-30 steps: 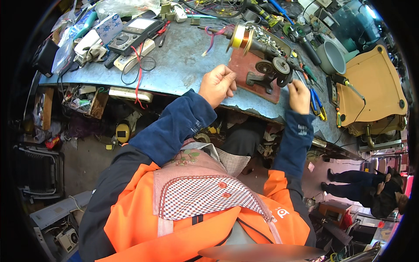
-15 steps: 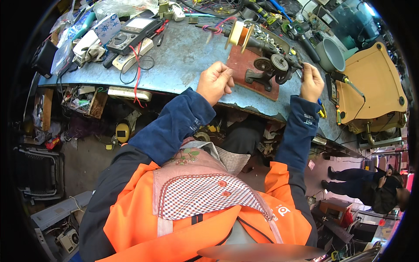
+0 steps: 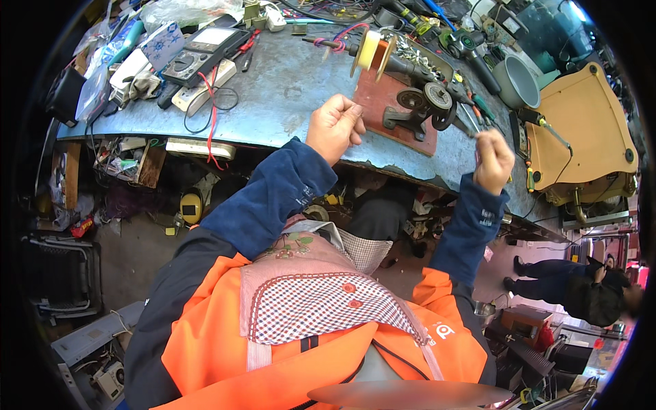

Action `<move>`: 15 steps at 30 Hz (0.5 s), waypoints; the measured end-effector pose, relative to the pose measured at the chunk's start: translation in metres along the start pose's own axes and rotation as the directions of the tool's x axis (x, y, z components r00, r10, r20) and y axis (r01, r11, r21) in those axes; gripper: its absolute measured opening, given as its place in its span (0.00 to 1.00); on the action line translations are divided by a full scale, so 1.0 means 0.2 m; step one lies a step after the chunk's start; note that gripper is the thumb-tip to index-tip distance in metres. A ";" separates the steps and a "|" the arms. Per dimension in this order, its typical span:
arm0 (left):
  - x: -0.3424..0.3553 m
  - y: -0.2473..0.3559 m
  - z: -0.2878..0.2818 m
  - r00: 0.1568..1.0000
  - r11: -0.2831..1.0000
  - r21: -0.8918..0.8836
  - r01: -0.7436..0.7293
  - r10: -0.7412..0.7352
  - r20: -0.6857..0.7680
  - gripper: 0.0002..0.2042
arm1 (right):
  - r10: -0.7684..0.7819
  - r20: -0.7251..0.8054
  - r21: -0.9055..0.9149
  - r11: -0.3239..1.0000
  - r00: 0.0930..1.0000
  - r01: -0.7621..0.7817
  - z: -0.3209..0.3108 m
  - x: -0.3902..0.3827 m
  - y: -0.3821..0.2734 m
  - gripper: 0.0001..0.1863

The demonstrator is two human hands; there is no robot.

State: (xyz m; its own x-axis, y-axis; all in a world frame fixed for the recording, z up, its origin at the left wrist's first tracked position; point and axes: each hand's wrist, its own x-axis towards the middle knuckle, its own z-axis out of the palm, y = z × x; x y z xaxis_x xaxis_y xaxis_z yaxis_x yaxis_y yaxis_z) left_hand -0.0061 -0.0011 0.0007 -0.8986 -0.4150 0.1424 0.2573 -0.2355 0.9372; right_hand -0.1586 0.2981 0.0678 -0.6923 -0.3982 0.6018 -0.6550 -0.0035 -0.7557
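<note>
A hand-cranked coil winder (image 3: 414, 116) with dark gear wheels stands on a reddish-brown board (image 3: 376, 102) by the bench's near edge. Its shaft carries a spool (image 3: 369, 51) with a yellow-white middle and brown end discs. My right hand (image 3: 494, 160) is closed at the winder's right side, around its crank handle, which the fingers mostly cover. Just left of the board, my left hand (image 3: 335, 130) hovers at the bench edge with thumb and fingers pinched together. Whatever it pinches is too fine or hidden to make out. Pink wire (image 3: 335, 45) loops round the shaft's left end.
An analogue multimeter (image 3: 195, 58) with red and black leads lies on the blue bench (image 3: 273, 89), left. A grey bowl (image 3: 517, 82), screwdrivers and a tan panel (image 3: 581, 130) crowd the right. Metal parts fill a tray behind the winder. Another person (image 3: 581, 287) stands far right.
My right hand has swung down toward me and slightly right, uncovering green-handled tools beside the winder. My left hand keeps its pinch in nearly the same place.
</note>
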 end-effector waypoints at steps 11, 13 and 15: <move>0.00 0.01 0.00 1.000 1.000 0.029 -0.001 0.001 0.004 0.07 | 0.071 0.008 -0.509 0.859 0.997 -0.057 0.12 0.07 0.27 0.10; 0.00 0.01 0.01 1.000 1.000 0.030 -0.004 0.003 0.010 0.08 | 0.101 0.129 -0.560 0.828 0.986 -0.012 0.11 -0.03 0.16 0.08; -0.01 0.02 0.01 1.000 0.999 0.052 -0.012 0.011 0.005 0.08 | 0.122 0.194 -0.444 0.896 0.973 -0.024 0.06 -0.12 0.07 0.06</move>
State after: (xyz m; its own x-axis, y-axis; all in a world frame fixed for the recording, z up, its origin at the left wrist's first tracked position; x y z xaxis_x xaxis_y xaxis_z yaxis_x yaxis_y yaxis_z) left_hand -0.0045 0.0005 0.0046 -0.8974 -0.4132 0.1546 0.2488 -0.1844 0.9508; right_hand -0.1476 0.2966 0.0408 -0.6949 -0.5662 0.4432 -0.7046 0.4132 -0.5768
